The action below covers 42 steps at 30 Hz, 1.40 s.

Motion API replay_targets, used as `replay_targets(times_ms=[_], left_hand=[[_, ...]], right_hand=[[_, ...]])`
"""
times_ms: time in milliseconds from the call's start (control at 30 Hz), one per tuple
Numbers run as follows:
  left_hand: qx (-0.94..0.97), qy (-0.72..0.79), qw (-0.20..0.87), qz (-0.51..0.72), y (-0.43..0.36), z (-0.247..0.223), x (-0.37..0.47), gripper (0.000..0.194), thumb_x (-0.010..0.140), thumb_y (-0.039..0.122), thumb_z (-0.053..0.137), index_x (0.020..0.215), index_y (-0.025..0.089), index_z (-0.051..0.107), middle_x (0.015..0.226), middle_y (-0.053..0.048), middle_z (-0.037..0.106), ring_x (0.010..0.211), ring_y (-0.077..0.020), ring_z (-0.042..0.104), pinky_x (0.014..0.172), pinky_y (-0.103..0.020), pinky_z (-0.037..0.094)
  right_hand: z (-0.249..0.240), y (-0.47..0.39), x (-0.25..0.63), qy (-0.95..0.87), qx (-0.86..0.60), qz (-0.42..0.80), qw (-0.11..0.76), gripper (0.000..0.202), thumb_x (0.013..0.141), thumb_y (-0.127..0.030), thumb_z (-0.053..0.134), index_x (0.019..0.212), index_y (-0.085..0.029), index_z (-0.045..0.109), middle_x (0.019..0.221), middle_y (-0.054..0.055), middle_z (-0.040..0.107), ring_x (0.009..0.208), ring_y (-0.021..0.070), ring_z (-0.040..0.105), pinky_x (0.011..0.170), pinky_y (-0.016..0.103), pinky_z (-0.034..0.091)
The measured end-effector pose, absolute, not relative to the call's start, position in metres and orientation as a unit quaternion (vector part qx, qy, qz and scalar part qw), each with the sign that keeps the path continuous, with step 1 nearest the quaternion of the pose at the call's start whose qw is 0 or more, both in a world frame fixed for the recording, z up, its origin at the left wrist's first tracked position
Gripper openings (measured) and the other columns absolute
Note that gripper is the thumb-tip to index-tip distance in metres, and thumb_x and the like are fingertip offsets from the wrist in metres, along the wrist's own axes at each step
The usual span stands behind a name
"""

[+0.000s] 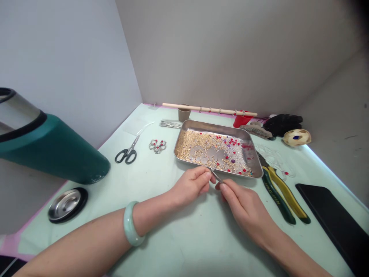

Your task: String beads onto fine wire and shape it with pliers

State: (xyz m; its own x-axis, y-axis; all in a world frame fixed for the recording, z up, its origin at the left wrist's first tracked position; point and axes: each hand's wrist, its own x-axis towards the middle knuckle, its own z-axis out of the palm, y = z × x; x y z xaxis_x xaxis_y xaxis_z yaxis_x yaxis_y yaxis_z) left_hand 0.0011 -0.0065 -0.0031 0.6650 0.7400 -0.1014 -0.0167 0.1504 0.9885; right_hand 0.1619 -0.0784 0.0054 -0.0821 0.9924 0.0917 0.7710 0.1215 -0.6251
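My left hand (196, 182), with a pale green bangle (133, 224) on its wrist, is closed in a pinch at the tray's near edge; what its fingers hold is too small to make out. My right hand (239, 198) grips a thin metal tool (216, 176), whose tip reaches the left fingertips. Just beyond both hands lies a metal tray (220, 126) of gold, clear, red and purple beads. To its left rests a beaded wire piece (157, 146) with red beads.
Scissors (127, 154), a green bottle (57, 146) and a round lid (67, 204) are at left. Pliers (284, 192), a black phone-like slab (331, 219) and dark gloves (282, 125) lie right. A wooden rod (210, 110), small cup (184, 114) and wires (170, 124) are behind.
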Motion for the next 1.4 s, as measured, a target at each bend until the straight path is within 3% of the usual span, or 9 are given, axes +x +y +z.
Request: replay_targets(times_ms=[600, 733, 1233, 1400], left_hand=[[0.597, 0.274, 0.715, 0.239, -0.001, -0.003, -0.003, 0.029, 0.088, 0.041, 0.047, 0.08, 0.014, 0.053, 0.049, 0.008, 0.032, 0.043, -0.006, 0.024, 0.044, -0.022, 0.018], [0.607, 0.288, 0.699, 0.244, -0.002, -0.001, -0.004, 0.028, 0.089, 0.039, 0.046, 0.082, 0.014, 0.055, 0.051, 0.007, 0.035, 0.045, -0.006, 0.026, 0.045, -0.021, 0.02], [0.488, 0.261, 0.803, 0.221, -0.003, 0.004, -0.005, 0.022, 0.09, 0.032, 0.047, 0.08, 0.014, 0.054, 0.048, 0.008, 0.033, 0.041, -0.0053, 0.018, 0.04, -0.021, 0.013], [0.436, 0.223, 0.852, 0.185, 0.002, 0.001, -0.01, 0.02, 0.09, 0.03, 0.048, 0.079, 0.014, 0.054, 0.046, 0.009, 0.026, 0.041, -0.0052, 0.011, 0.038, -0.02, 0.008]], right_hand=[[0.003, -0.082, 0.168, -0.699, -0.62, 0.243, 0.261, 0.033, 0.097, -0.038, 0.031, 0.075, -0.021, 0.048, 0.058, -0.004, 0.042, 0.053, 0.0145, 0.044, 0.055, 0.028, 0.031], [0.003, -0.08, 0.169, -0.678, -0.619, 0.297, 0.262, 0.035, 0.097, -0.04, 0.031, 0.074, -0.021, 0.049, 0.058, -0.004, 0.043, 0.055, 0.0148, 0.044, 0.054, 0.027, 0.031], [0.007, -0.082, 0.169, -0.647, -0.608, 0.364, 0.28, 0.039, 0.098, -0.042, 0.029, 0.07, -0.021, 0.046, 0.062, -0.003, 0.045, 0.06, 0.0143, 0.045, 0.057, 0.027, 0.034], [0.007, -0.08, 0.169, -0.684, -0.598, 0.314, 0.274, 0.035, 0.099, -0.037, 0.03, 0.07, -0.021, 0.042, 0.063, -0.003, 0.045, 0.059, 0.014, 0.044, 0.057, 0.027, 0.033]])
